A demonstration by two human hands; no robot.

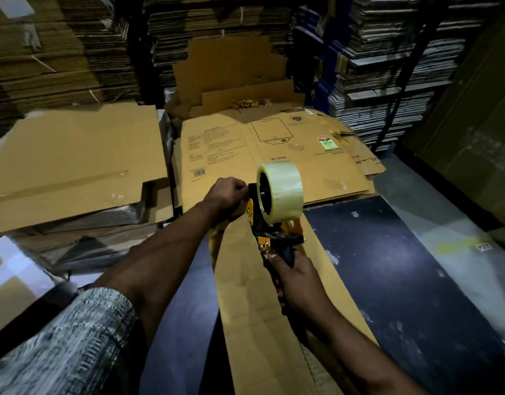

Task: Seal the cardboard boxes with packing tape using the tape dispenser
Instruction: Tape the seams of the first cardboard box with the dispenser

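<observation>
Right hand (298, 283): fingers wrapped round the black pistol handle of the tape dispenser (277, 220), held upright above a long strip of cardboard (257, 295) that runs toward the wearer. Grip sits low on the handle, likely so the wrist can tip the yellow-and-black frame forward and drag the tool along.

Left hand (227, 195): fingers curled, tips meeting at the dispenser's front edge beside the roll of clear packing tape (281, 191). It looks like a pinch on the free end of the tape or on the frame there (the film is transparent and the light poor, so I cannot tell which). My reading: the loose end is being found or drawn out before a strip is laid.

The cardboard strip lies directly under the dispenser, its far end meeting a flattened printed carton (274, 155) marked "25 Litres". That carton rests on a low stack of flat sheets, just beyond the tool. No tape visibly bridges tool and cardboard yet.

Left of it, another flattened carton (74, 163) carries an old tape line along its face. Behind, bundled stacks of flat corrugated board (60, 52) fill the racks. Dark floor (402, 280) to the right, with a small "P27" marker.

Judgement: sealing not yet started on this piece.
</observation>
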